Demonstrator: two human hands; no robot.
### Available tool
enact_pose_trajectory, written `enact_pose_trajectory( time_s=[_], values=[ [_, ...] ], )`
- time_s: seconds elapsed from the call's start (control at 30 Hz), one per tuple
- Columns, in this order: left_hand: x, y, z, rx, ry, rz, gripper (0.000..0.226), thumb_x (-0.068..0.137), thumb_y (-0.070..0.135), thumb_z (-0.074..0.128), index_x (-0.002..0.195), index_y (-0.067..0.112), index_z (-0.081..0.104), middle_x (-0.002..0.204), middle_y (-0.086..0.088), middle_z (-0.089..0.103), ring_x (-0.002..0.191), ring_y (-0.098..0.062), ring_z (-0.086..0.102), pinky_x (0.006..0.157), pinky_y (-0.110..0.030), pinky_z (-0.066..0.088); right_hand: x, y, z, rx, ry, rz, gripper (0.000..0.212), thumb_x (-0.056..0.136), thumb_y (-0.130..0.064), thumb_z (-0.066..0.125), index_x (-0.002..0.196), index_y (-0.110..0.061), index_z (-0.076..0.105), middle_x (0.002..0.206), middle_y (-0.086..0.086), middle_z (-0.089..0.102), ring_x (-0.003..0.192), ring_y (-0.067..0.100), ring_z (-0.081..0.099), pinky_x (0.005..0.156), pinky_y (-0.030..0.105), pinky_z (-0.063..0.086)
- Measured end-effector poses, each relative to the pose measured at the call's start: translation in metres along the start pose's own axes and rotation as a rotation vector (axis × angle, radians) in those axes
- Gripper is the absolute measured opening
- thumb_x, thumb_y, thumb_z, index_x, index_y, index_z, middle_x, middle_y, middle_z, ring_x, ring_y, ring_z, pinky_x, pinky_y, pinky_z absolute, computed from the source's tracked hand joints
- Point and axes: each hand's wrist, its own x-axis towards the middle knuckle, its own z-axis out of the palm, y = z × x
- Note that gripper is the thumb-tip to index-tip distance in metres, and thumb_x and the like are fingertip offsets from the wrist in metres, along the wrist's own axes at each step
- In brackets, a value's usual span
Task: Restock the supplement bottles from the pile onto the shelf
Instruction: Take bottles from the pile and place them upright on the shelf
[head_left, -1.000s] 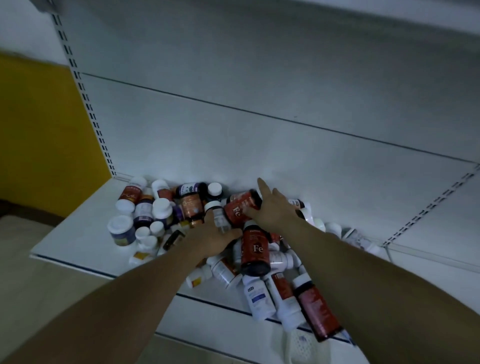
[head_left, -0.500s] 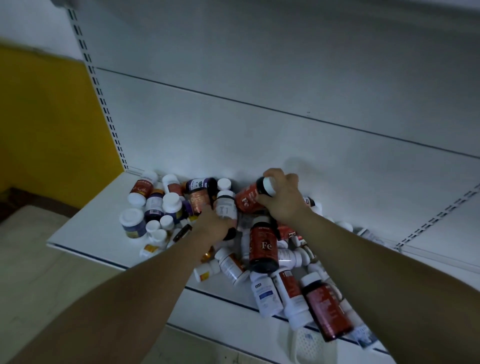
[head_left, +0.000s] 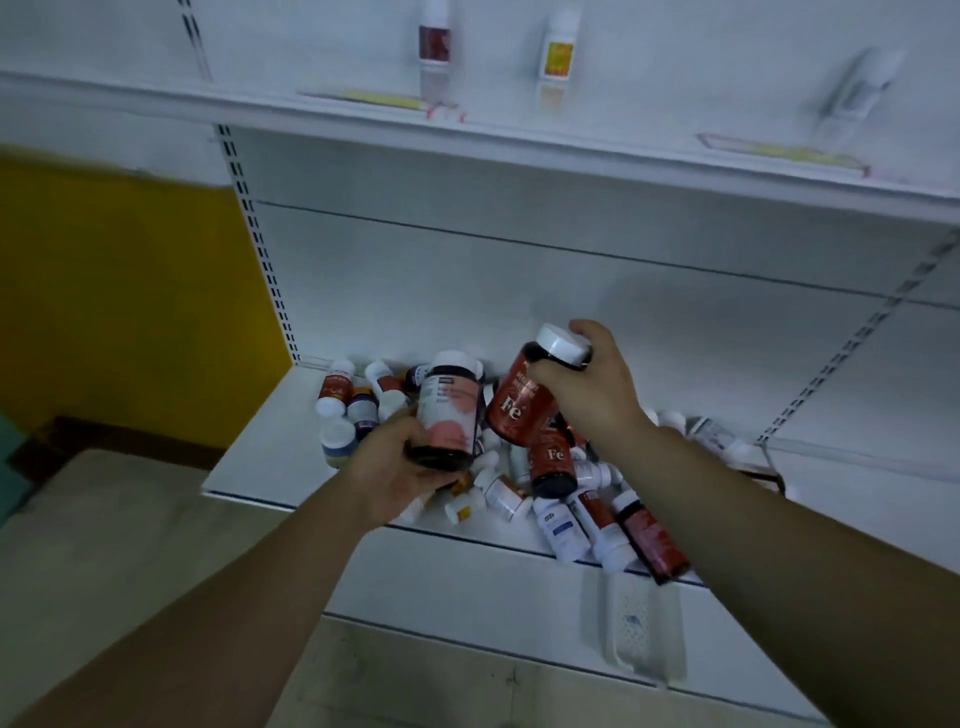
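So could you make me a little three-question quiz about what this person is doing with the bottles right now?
1. True or false: both hands hold a bottle lifted above the pile.
2. Which hand grips the red bottle marked Fe? A) left hand B) right hand C) neither
3. Fill in: the left hand holds a dark bottle with a pink label and a ___ cap.

Key
1. True.
2. B: the right hand grips it near its white cap.
3. White.
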Motion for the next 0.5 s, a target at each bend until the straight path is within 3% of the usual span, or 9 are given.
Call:
enact_pose_trajectory(
  time_s=[0.07,0.17,0.37,0.5],
  values=[
    [-0.025,0.008,-0.002,-0.021,-0.066,-0.010,0.039,0.081,0.009,0.045,0.119,0.006,0.053,0.097,-0.020,0.070,0.087,-0.035,0.069,0.067,-0.047,0.055,-0.030,-0.019,0.005,0.072,0.050,0.024,0.061,0.064,-0.037,0.071,0.121,-0.034,0.048,0.094,-0.017,0.058,0.078,0.001,0.061,0.058,0.017,0.045],
    [-0.062,0.016,0.008,0.122,-0.090,0.066,0.037,0.083,0.027,0.056,0.115,0.009,0.056,0.087,-0.011,0.072,0.076,-0.024,0.070,0.062,-0.040,0.056,-0.075,-0.048,0.005,0.123,0.102,0.031,0.048,0.062,-0.044,0.065,0.107,-0.039,0.051,0.094,-0.010,0.062,0.084,0.009,0.064,0.067,0.030,0.052],
    [-0.120,0.038,0.074,0.289,-0.180,0.160,0.028,0.093,0.020,0.051,0.120,0.014,0.053,0.105,-0.013,0.069,0.098,-0.027,0.065,0.083,-0.043,0.052,-0.144,-0.108,-0.053,0.281,0.173,0.126,0.049,0.080,-0.021,0.066,0.122,-0.029,0.041,0.111,0.006,0.060,0.091,0.026,0.066,0.075,0.042,0.056],
    [-0.149,0.040,0.150,0.361,-0.324,0.218,0.018,0.094,0.016,0.049,0.111,0.014,0.058,0.097,-0.011,0.070,0.088,-0.025,0.067,0.074,-0.038,0.055,-0.184,-0.140,-0.120,0.422,0.239,0.114,0.037,0.081,-0.018,0.067,0.116,-0.012,0.055,0.099,0.013,0.070,0.084,0.028,0.070,0.077,0.043,0.056]
  ],
)
